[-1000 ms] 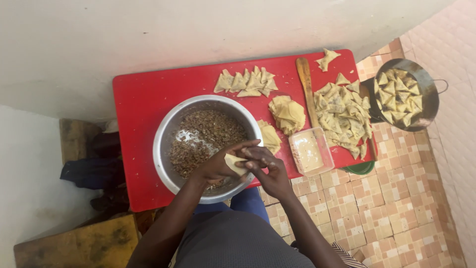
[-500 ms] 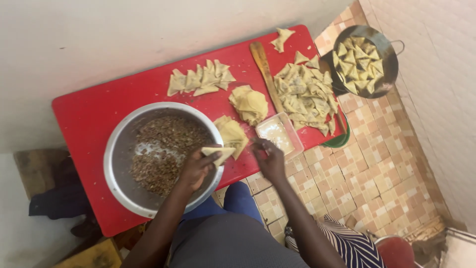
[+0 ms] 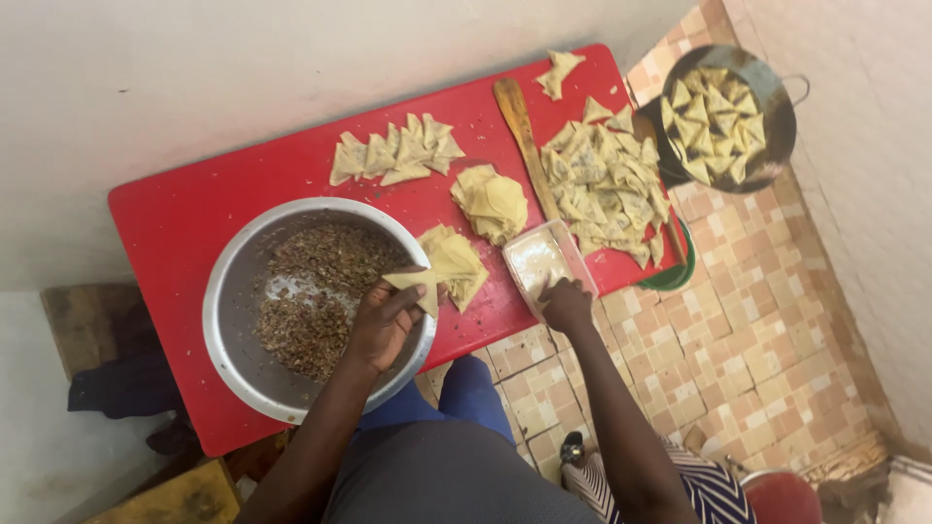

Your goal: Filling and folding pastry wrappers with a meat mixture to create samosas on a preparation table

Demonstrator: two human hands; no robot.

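Note:
My left hand (image 3: pixel 383 325) holds a folded triangular pastry (image 3: pixel 416 283) over the rim of a large metal bowl (image 3: pixel 233 291) of brown minced filling (image 3: pixel 316 296). My right hand (image 3: pixel 566 305) is apart from it, fingertips dipped into a small clear rectangular container (image 3: pixel 540 260) of whitish paste. Both sit on a red table (image 3: pixel 194 218). A small stack of pastry sheets (image 3: pixel 456 262) lies between the bowl and the container.
On the table are a row of folded cones (image 3: pixel 396 155), another sheet stack (image 3: pixel 492 201), a wooden spatula (image 3: pixel 521 126) and a heap of filled triangles (image 3: pixel 607 189). A metal pan of triangles (image 3: pixel 723 116) stands on the tiled floor (image 3: pixel 757 320). White wall behind.
My right hand left the pastry and moved right to the paste container. The left hand keeps the pastry. The camera view shifted.

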